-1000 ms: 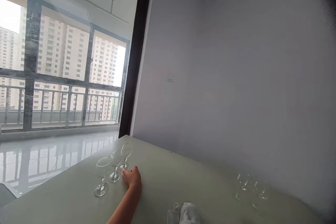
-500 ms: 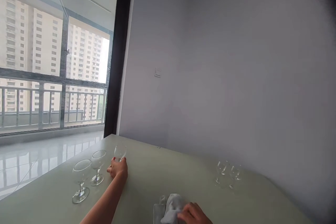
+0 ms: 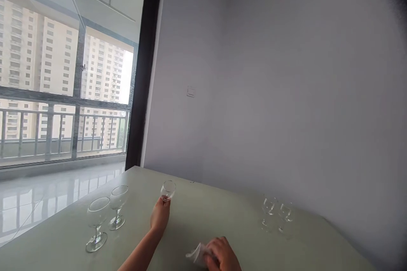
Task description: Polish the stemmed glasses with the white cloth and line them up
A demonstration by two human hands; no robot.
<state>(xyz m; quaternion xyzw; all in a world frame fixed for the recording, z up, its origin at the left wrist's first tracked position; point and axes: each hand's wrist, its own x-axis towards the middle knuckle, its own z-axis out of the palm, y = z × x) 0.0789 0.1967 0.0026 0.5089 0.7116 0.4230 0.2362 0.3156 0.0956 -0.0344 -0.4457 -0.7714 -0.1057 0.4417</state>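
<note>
My left hand point(image 3: 160, 214) is closed around the lower part of a stemmed wine glass point(image 3: 168, 188), whose bowl tilts a little to the right above my fingers. The stem and foot are hidden by the hand. Near the table's front edge my right hand point(image 3: 222, 255) grips a crumpled light grey cloth point(image 3: 197, 255), one corner sticking out to the left. Two more wine glasses stand upright left of my left arm: a nearer wine glass point(image 3: 98, 220) and a farther wine glass point(image 3: 118, 205).
On the right side of the pale green table point(image 3: 203, 214) stand two more glasses, a left one point(image 3: 269, 208) and a right one point(image 3: 285, 215). A grey wall point(image 3: 270, 106) with a switch point(image 3: 190, 91) rises behind. Large windows point(image 3: 63, 72) are at the left.
My left hand has moved right with the wine glass, which now tilts. My right hand has gathered up the cloth, which earlier lay folded on the table.
</note>
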